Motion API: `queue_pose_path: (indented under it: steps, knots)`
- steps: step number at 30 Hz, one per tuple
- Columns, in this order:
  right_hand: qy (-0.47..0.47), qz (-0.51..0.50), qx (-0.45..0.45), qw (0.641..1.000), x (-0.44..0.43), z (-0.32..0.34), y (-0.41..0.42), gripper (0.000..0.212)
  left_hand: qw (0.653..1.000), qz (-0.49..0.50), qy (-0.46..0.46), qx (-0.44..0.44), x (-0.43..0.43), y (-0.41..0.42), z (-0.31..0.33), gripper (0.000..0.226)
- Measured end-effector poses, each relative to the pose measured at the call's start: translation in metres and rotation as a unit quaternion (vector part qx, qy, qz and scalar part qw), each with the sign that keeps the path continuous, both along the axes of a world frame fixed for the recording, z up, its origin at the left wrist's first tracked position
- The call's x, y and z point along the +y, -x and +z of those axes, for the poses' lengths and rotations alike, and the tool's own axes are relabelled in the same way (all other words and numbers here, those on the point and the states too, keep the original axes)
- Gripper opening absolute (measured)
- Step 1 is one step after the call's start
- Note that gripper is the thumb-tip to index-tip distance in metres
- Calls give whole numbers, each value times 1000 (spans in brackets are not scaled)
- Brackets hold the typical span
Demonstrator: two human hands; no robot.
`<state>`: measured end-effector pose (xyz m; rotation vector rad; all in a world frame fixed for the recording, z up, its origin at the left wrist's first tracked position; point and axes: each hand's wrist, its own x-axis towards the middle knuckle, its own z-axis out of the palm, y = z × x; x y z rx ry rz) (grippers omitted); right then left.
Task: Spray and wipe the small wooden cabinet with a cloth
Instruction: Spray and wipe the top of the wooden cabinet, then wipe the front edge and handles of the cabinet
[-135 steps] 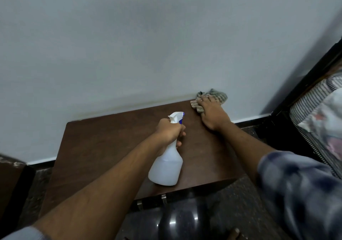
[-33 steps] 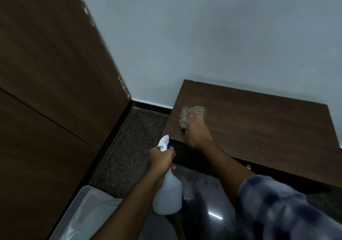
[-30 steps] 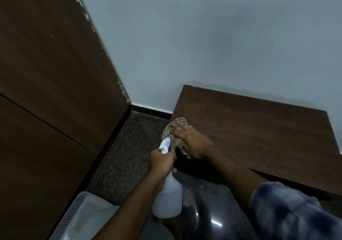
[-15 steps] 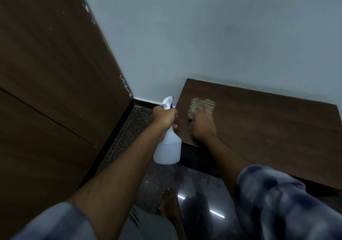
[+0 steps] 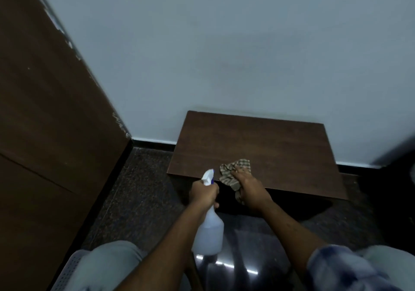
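Since half a second ago you have drawn back from the small wooden cabinet (image 5: 258, 153), so its whole top now shows, and your right hand (image 5: 249, 189) has slid the cloth (image 5: 234, 174) from the left part of the top to the front edge, nearer the middle. Your left hand (image 5: 203, 193) has dropped from beside the cabinet's left corner to a spot in front of it, short of the front edge.

Your right hand presses down on the checked cloth with the fingers (image 5: 241, 174) spread over it; part of the cloth lies crumpled on the top beyond your fingertips and part hangs over the front edge under your palm. Whether you pinch it or only press it flat, you cannot tell from this view.

Your left hand is clenched around the neck of the spray bottle (image 5: 210, 232), with the white nozzle (image 5: 207, 176) poking up past your knuckles and pointing toward the cabinet. The translucent body hangs below your fist over the dark, glossy floor (image 5: 143, 192).

Your cabinet stands against the pale wall (image 5: 224, 54), its back edge touching it. To your left rises a tall brown wooden panel (image 5: 45, 111), well apart from the cabinet. A white perforated basket (image 5: 67, 272) sits at the lower left, by your knee.
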<state>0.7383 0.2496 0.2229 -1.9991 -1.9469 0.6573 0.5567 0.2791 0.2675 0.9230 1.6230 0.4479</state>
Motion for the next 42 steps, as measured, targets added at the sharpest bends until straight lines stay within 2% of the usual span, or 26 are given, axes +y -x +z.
queue_pose_path:
  steps: [2,4,6,9,11,12,15,17,21,25,29,32,34,37,38,41,42]
  knots:
    - [-1,-79,77,994,-25,14,-12,66,999,-32,-4,-17,-16,-12,11,35]
    - [1,-200,214,956,-51,32,-15,53,998,-60,-21,-23,-29,-23,25,34]
    - [-31,-318,373,871,-75,45,-19,36,996,-79,-34,-27,-39,-32,37,24]
    - [-54,-447,541,710,-109,50,-29,20,994,-98,-40,-25,-54,-45,46,14]
    - [-48,-478,632,608,-130,41,-36,21,993,-114,-37,-19,-64,-55,45,19]
    - [-34,-482,670,564,-140,36,-39,28,992,-122,-35,-17,-69,-59,43,18]
    - [3,-458,756,467,-172,27,-40,51,989,-145,-23,2,-82,-69,28,21]
    - [-12,-440,789,428,-189,20,-39,59,987,-157,-17,12,-88,-76,17,30]
    - [-37,-474,781,405,-205,7,-35,58,984,-179,1,21,-92,-87,3,27]
    - [-43,-489,772,402,-205,-5,-27,43,981,-187,3,43,-88,-89,-15,32]
    - [-4,-515,771,375,-203,-20,-14,51,985,-164,-1,51,-87,-84,-38,33]
    - [22,-514,770,378,-200,-32,-11,48,990,-129,-6,59,-91,-78,-53,30]
    - [32,-521,772,363,-189,-36,-12,43,991,-119,-13,56,-93,-75,-58,26]
    - [65,-511,795,320,-156,-49,-12,35,994,-109,-17,2,-94,-71,-62,14]
    - [71,-502,799,322,-141,-53,-10,32,994,-103,-22,-8,-93,-69,-62,10]
    - [46,-537,752,378,-85,-57,-8,39,995,-83,-52,-31,-87,-61,-68,14]
    - [21,-550,755,357,-65,-50,-6,46,995,-77,-59,-30,-85,-59,-70,17]
